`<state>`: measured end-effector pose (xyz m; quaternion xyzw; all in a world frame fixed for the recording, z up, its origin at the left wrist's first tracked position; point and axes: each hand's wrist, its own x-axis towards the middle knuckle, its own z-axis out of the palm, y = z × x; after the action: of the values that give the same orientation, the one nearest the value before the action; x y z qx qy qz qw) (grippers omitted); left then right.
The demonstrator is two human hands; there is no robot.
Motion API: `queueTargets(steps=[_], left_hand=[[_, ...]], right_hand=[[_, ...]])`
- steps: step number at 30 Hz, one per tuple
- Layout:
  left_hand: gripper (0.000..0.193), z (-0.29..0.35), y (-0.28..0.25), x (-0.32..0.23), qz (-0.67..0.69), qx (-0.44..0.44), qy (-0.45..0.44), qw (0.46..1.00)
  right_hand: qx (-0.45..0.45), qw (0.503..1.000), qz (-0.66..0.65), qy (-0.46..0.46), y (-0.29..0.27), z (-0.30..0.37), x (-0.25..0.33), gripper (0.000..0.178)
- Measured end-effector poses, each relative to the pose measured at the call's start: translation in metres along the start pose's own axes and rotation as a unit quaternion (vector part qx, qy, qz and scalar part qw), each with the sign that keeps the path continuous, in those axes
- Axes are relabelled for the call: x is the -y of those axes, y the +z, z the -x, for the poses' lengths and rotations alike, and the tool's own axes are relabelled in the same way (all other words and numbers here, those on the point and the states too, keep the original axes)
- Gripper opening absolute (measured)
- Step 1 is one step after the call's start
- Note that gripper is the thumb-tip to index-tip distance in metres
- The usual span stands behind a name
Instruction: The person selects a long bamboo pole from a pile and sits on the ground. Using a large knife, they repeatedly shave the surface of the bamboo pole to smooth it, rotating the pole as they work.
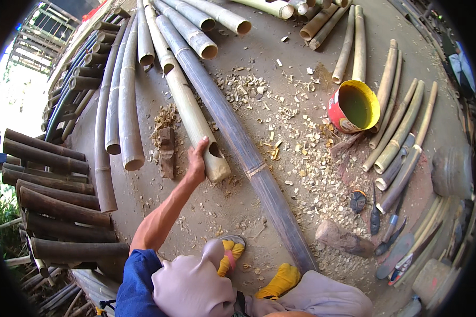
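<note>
Dirt floor [238, 211] outdoors, littered with pale wood chips [280, 121]. One left hand [197, 158], fingers curled, grips the notched end of a pale bamboo pole [188, 103]; the right hand is out of sight. One long dark split bamboo [238, 142] lies just beside it. One yellow-rimmed can [354, 105] and one stone [341, 238] sit well apart.
</note>
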<state>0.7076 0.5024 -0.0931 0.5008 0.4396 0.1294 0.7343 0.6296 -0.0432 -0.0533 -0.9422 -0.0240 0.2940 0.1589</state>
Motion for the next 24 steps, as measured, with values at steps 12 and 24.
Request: queueTargets(steps=[12, 24], left_hand=[[0.056, 0.196, 0.037, 0.054, -0.077, 0.204, -0.251, 0.943], [0.056, 0.231, 0.048, 0.102, -0.08, 0.33, -0.34, 0.877]], right_hand=[[0.172, 0.954, -0.242, -0.05, -0.103, 0.038, 0.089, 0.086], [-0.023, 0.984, 0.008, -0.174, -0.049, 0.001, 0.066, 0.065]])
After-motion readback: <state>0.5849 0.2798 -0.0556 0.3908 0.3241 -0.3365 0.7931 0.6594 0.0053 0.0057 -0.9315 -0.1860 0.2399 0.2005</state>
